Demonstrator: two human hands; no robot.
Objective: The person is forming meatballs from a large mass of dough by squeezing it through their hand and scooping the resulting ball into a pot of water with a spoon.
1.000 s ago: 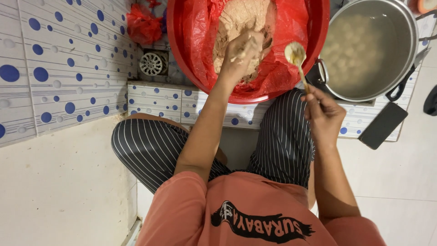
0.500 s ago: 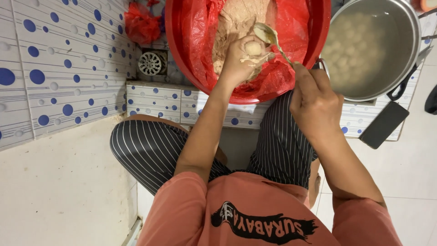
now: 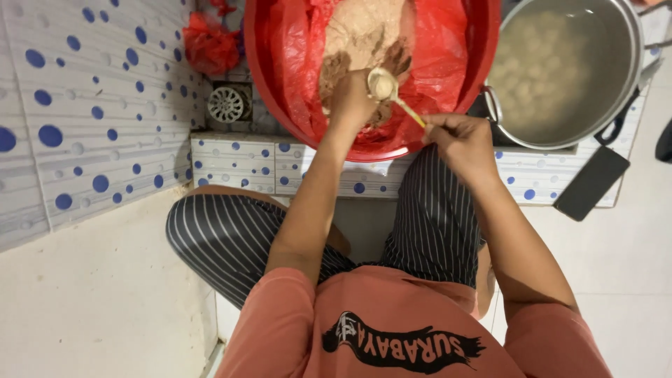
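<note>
Fingers (image 3: 448, 129) round a slim spoon (image 3: 392, 94), bowl paste-filled.

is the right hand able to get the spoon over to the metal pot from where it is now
Probably yes. The right hand holds the spoon over the red basin, and the metal pot sits right beside it on that same side, open-topped, with nothing between them.
</note>
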